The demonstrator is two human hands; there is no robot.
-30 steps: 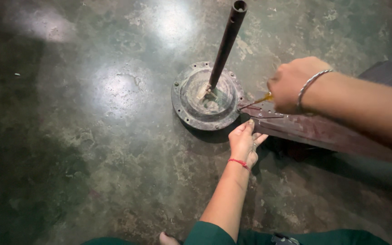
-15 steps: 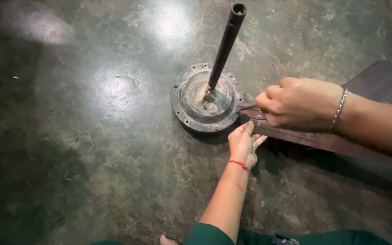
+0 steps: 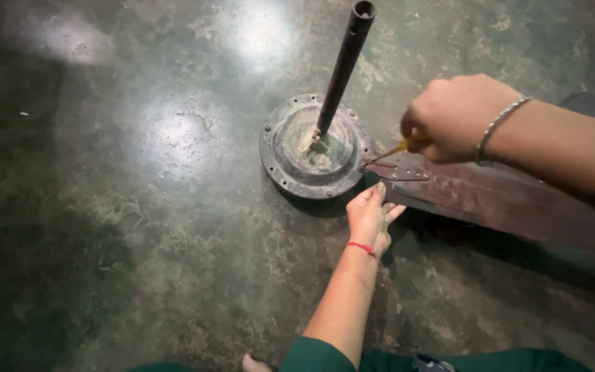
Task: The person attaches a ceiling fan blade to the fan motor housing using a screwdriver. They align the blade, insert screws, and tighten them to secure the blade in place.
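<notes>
A round grey fan motor housing (image 3: 290, 169) lies on the floor with a dark metal rod (image 3: 342, 69) rising from its middle. A rusty brown fan blade (image 3: 511, 200) runs off to the right from its bracket (image 3: 401, 169) at the housing's rim. My right hand (image 3: 459, 117), with a silver bracelet, is closed on a yellow-handled screwdriver (image 3: 394, 149); its tip touches the bracket next to the housing. My left hand (image 3: 372, 217), with a red thread at the wrist, grips the blade's near edge, fingertips by the bracket.
The floor (image 3: 139, 207) is dark green polished stone with bright light patches at the upper left and top. A green sleeve (image 3: 318, 358) and dark cloth sit at the bottom edge. A dark object (image 3: 590, 103) peeks out behind my right forearm.
My right hand dipped down over the bracket half a second ago and has lifted back, showing the screwdriver's yellow handle again. My left hand and the fan parts stayed put.
</notes>
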